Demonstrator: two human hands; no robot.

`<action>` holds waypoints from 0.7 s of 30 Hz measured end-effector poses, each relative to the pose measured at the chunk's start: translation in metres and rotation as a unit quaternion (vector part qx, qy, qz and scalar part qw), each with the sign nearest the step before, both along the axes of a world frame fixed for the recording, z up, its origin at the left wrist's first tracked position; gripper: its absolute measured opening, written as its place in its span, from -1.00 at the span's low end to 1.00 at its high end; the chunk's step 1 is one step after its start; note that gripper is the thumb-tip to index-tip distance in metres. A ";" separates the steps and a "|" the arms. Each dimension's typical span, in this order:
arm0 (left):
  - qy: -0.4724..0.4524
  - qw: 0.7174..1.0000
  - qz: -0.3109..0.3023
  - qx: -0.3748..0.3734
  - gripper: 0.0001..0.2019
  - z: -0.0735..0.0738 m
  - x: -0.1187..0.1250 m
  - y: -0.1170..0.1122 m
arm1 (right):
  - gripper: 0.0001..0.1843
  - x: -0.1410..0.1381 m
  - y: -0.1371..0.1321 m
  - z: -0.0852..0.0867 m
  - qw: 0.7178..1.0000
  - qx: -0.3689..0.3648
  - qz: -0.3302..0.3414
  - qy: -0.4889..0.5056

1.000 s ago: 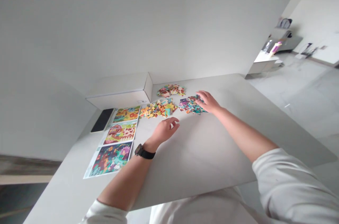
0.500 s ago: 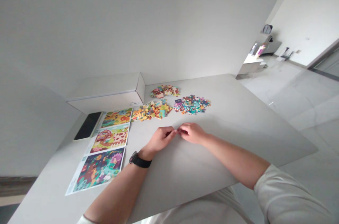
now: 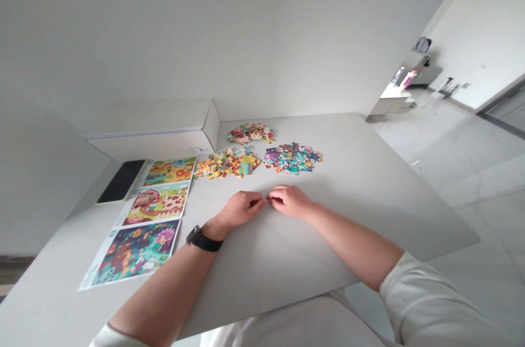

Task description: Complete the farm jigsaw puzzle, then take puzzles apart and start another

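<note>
My left hand (image 3: 238,209) and my right hand (image 3: 289,200) meet fingertip to fingertip over the middle of the grey table (image 3: 369,183). Both are pinched together on small puzzle pieces (image 3: 268,200) that barely show between the fingers. A black watch (image 3: 202,239) sits on my left wrist. Beyond the hands lie three heaps of puzzle pieces: a blue and purple heap (image 3: 292,157), a yellow and orange heap (image 3: 227,163) and a smaller mixed heap (image 3: 250,133).
A sheet with three coloured pictures (image 3: 145,217) lies at the left. A white box (image 3: 151,128) stands behind it, and a black phone (image 3: 121,188) lies beside the sheet. The table's right edge drops to a tiled floor.
One second ago my right hand was on the blue and purple heap and my left hand lay alone. The right hand has come back and both now pinch together mid-table.
</note>
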State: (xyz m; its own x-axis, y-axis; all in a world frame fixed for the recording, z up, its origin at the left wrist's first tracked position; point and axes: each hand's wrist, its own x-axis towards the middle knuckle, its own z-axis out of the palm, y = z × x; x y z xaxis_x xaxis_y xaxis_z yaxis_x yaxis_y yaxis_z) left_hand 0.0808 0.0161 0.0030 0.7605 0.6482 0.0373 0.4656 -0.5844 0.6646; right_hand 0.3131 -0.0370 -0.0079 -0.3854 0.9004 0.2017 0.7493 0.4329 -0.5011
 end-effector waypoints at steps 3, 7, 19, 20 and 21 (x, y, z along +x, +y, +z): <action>0.001 1.000 0.000 0.005 -0.56 0.000 0.000 -0.001 | -0.78 0.014 0.002 0.011 0.993 0.034 -0.099 -0.057; 0.000 1.000 -0.008 0.013 -0.57 -0.001 0.000 -0.002 | -0.54 0.038 0.003 0.019 0.954 0.034 -0.264 -0.141; 0.002 1.000 -0.003 0.026 -0.59 -0.005 -0.001 0.000 | -0.23 0.047 0.021 0.008 0.934 -0.104 -0.288 -0.187; 0.002 1.000 -0.002 0.026 -0.59 -0.005 -0.001 0.000 | -0.25 0.049 0.023 0.007 0.933 -0.102 -0.289 -0.187; 0.003 1.000 0.000 0.026 -0.59 -0.005 -0.001 0.000 | -0.26 0.050 0.025 0.006 0.933 -0.100 -0.291 -0.187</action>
